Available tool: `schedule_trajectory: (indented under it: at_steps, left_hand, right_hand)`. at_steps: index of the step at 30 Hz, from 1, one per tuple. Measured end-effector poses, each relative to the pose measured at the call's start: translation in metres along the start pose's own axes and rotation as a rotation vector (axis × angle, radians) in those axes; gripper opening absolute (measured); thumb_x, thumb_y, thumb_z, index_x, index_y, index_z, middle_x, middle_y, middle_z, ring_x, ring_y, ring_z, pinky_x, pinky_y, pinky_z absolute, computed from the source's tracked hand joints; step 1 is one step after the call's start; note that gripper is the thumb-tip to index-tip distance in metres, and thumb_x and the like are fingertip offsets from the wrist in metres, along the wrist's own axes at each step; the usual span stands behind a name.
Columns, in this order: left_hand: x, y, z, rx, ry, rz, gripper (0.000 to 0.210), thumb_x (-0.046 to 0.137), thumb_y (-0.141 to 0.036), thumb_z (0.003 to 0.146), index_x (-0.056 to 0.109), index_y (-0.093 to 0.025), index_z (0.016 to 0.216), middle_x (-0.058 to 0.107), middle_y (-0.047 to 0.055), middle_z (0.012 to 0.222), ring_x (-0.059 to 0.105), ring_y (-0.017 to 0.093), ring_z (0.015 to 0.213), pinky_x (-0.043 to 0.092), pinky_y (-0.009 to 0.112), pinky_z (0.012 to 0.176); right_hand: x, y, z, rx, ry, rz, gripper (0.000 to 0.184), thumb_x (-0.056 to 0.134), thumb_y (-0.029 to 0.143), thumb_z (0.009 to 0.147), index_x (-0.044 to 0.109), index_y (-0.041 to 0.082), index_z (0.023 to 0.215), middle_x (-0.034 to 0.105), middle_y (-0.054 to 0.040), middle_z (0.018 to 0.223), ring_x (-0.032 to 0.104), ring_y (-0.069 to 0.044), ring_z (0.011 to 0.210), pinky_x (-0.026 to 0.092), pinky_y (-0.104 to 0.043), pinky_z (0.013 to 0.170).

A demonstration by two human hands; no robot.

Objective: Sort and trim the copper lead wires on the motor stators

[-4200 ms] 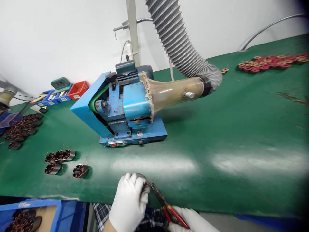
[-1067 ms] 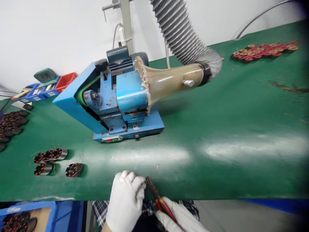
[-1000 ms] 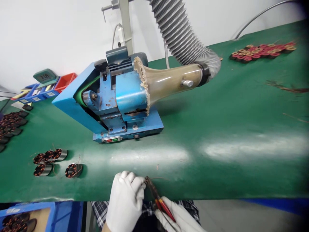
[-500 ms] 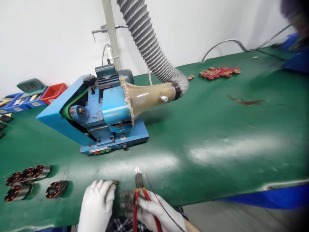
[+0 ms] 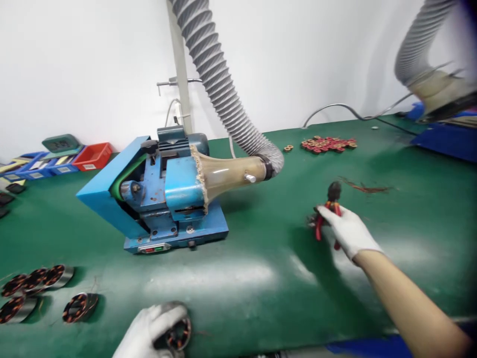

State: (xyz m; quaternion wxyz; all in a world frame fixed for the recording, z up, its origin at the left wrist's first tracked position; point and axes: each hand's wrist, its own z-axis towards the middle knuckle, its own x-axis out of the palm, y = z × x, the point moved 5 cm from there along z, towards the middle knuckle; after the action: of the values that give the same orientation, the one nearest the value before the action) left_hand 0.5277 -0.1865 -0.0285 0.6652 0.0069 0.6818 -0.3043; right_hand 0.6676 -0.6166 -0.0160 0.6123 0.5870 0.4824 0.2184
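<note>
My left hand, in a white glove, grips a motor stator with copper windings at the table's near edge. Its fingers curl over the ring's top. Farther right, my gloved right hand is closed round red-handled cutting pliers, held above the green table with the jaws pointing away from me. Beyond the jaws lie thin copper wire scraps. Left of my left hand, a single stator rests on the table, with several more stators grouped beside it.
A blue belt machine stands in the middle, joined to a grey ribbed hose. Several red rings lie at the back. Small blue bins and a red bin stand back left. Another hose hangs at right.
My right hand has carried the pliers right and away from me, over the table towards the wire scraps. My left hand has moved slightly down, and the stator in it now shows clearly.
</note>
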Motion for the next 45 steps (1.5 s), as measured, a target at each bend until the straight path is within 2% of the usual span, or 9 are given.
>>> schedule_trajectory:
  at_steps: [8,12,16,19,23,29,34,40,45]
  left_hand:
    - [-0.017,0.019,-0.009,-0.299,-0.218,0.041,0.033,0.062,-0.025,0.069,0.056,-0.021,0.101,0.059,0.009,0.107,0.055,0.026,0.101,0.049,0.044,0.085]
    - [-0.004,0.014,-0.002,-0.262,-0.137,0.03,0.039,0.067,-0.034,0.065,0.059,-0.02,0.101,0.057,0.011,0.111,0.044,0.032,0.113,0.043,0.051,0.09]
    - [0.003,0.0,0.035,-0.287,-0.063,-0.084,0.024,0.05,-0.033,0.081,0.062,-0.027,0.1,0.055,0.005,0.118,0.035,0.03,0.121,0.028,0.057,0.099]
    - [0.003,-0.005,0.059,-0.397,-0.046,-0.301,0.023,0.045,-0.027,0.083,0.067,-0.03,0.086,0.063,0.0,0.108,0.032,0.028,0.124,0.013,0.06,0.102]
    - [0.012,-0.006,0.066,-0.551,-0.141,-0.862,0.012,0.058,-0.021,0.068,0.069,-0.024,0.066,0.071,-0.001,0.078,0.047,0.027,0.113,-0.004,0.05,0.108]
    - [0.022,0.006,0.061,-0.676,-0.358,-1.177,0.019,0.063,-0.031,0.063,0.066,-0.015,0.072,0.069,0.006,0.071,0.064,0.021,0.071,0.044,0.04,0.086]
    - [-0.009,0.034,0.058,-0.67,-0.642,-1.22,0.036,0.061,-0.045,0.064,0.061,-0.017,0.085,0.067,0.002,0.082,0.062,0.017,0.085,0.044,0.029,0.086]
    - [-0.009,0.013,0.053,-0.661,-0.176,-0.978,0.02,0.069,-0.023,0.058,0.069,-0.016,0.077,0.07,0.005,0.077,0.062,0.022,0.078,0.043,0.036,0.086]
    - [0.004,0.003,0.062,-0.636,-0.201,-0.966,0.002,0.065,-0.015,0.056,0.066,-0.016,0.054,0.067,0.002,0.06,0.059,0.017,0.064,0.037,0.036,0.093]
  right_hand:
    - [0.04,-0.005,-0.038,-0.458,-0.027,-1.155,0.052,0.04,0.054,0.078,0.061,0.01,0.094,0.057,-0.0281,0.086,0.057,-0.042,0.081,0.041,-0.048,0.062]
    - [0.083,-0.001,-0.08,-0.816,0.106,-0.796,0.039,0.044,0.04,0.079,0.06,0.012,0.1,0.054,-0.0223,0.109,0.049,-0.039,0.103,0.037,-0.051,0.087]
    - [0.152,0.001,-0.168,-0.851,0.816,-0.322,0.021,0.049,0.023,0.082,0.062,0.026,0.098,0.055,-0.0059,0.118,0.052,-0.021,0.105,0.041,-0.034,0.09]
    - [0.182,0.008,-0.214,-0.928,1.021,-0.24,0.029,0.061,0.028,0.076,0.059,0.026,0.105,0.056,-0.0055,0.117,0.049,-0.022,0.108,0.036,-0.035,0.094]
    - [0.195,0.009,-0.228,-1.048,0.995,-0.266,0.02,0.057,0.035,0.08,0.059,0.022,0.096,0.061,-0.0069,0.101,0.053,-0.023,0.096,0.038,-0.039,0.089]
    - [0.198,0.004,-0.235,-1.109,0.82,-0.406,0.009,0.056,0.026,0.08,0.058,0.022,0.087,0.06,-0.0059,0.094,0.052,-0.022,0.085,0.041,-0.038,0.077]
    - [0.199,0.003,-0.238,-1.124,0.783,-0.317,0.013,0.053,0.023,0.08,0.056,0.022,0.093,0.058,-0.0065,0.103,0.05,-0.022,0.092,0.039,-0.039,0.084]
    - [0.2,0.004,-0.238,-1.142,0.793,-0.247,0.015,0.057,0.027,0.078,0.055,0.021,0.092,0.056,-0.0077,0.104,0.049,-0.022,0.095,0.038,-0.039,0.084]
    - [0.204,0.004,-0.236,-1.094,0.855,-0.256,0.009,0.058,0.029,0.079,0.056,0.021,0.081,0.058,-0.0046,0.087,0.05,-0.02,0.085,0.038,-0.037,0.08]
